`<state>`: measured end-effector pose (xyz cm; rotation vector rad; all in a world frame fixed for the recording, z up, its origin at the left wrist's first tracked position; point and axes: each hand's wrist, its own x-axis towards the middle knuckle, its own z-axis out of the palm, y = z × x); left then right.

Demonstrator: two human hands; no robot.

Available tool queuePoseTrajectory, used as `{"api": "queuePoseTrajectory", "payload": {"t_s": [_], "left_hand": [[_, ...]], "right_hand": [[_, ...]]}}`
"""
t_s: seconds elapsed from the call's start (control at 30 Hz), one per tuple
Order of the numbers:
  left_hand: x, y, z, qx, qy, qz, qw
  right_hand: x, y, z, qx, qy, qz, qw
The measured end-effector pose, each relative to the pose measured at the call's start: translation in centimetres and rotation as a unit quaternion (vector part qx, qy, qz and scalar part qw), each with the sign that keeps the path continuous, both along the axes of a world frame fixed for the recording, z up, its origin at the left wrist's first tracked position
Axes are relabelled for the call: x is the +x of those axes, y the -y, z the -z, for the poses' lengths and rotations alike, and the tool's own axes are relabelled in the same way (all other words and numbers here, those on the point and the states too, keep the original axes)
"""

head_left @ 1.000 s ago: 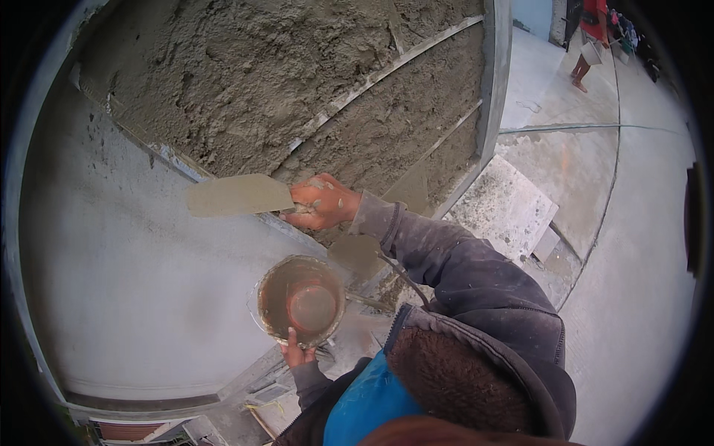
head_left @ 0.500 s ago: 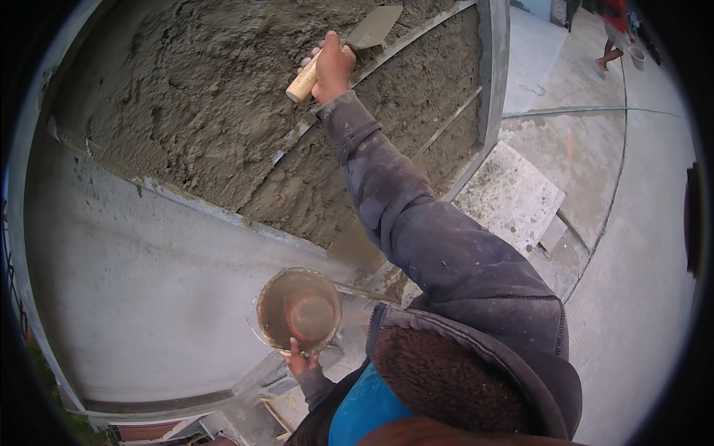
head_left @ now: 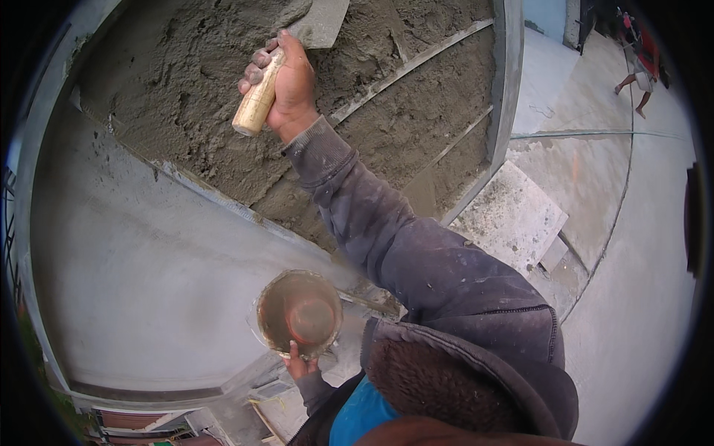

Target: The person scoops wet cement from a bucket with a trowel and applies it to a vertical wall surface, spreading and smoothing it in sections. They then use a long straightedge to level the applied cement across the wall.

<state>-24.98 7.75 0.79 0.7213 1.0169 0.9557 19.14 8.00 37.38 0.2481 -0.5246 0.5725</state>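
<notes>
My right hand (head_left: 288, 85) is closed round the pale wooden handle of a trowel (head_left: 320, 24). The blade lies against or just over rough wet mortar (head_left: 186, 97) on the wall; whether it touches cannot be made out. Low in the view, my left hand (head_left: 299, 363) grips the rim of a bucket (head_left: 270, 316), thumb over the edge and fingers beneath. Smears of mortar coat the bucket's inside, and its reddish bottom shows. My right arm, in a dirty dark sleeve, reaches across the middle.
Narrow strips (head_left: 416, 65) run through the mortar. A smooth grey wall section (head_left: 163, 275) borders it on the left. A mortar-spotted board (head_left: 513, 212) lies on the concrete floor at right. A hose (head_left: 573, 134) crosses that floor, and another person (head_left: 645, 63) walks at the far right.
My right hand with the trowel has moved left and slightly up over the mortar. The left hand and bucket have hardly moved. The other person has shifted right and down in view.
</notes>
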Motion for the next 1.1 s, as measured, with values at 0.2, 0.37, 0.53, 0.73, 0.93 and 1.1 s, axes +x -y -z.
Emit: {"api": "queuePoseTrajectory", "payload": {"t_s": [0.2, 0.37, 0.53, 0.73, 0.93, 1.1], "left_hand": [[-2.4, 1.0, 0.3, 0.006, 0.016, -0.022, 1.000], [-2.6, -0.2, 1.2, 0.016, 0.033, 0.005, 0.999], [-2.5, 1.3, 1.3, 0.020, 0.053, -0.017, 0.998], [2.1, 1.8, -0.5, 0.177, -0.012, -0.085, 0.981], [4.1, 0.7, -4.1, 0.340, -0.184, 0.014, 0.922], [3.3, 2.0, -5.7, 0.350, -0.167, -0.013, 0.922]], "right_hand": [[-0.8, 4.9, -0.9, -0.109, 0.146, 0.415, 0.891], [8.2, 3.0, -2.3, -0.263, -0.090, 0.882, 0.380], [-1.7, 0.3, 9.0, -0.457, 0.593, 0.543, 0.380], [-14.7, 3.5, 30.1, -0.457, 0.831, 0.103, 0.301], [-21.9, 5.0, 36.1, -0.356, 0.790, 0.439, 0.239], [-17.6, 6.5, 32.0, -0.430, 0.808, 0.327, 0.236]]}}
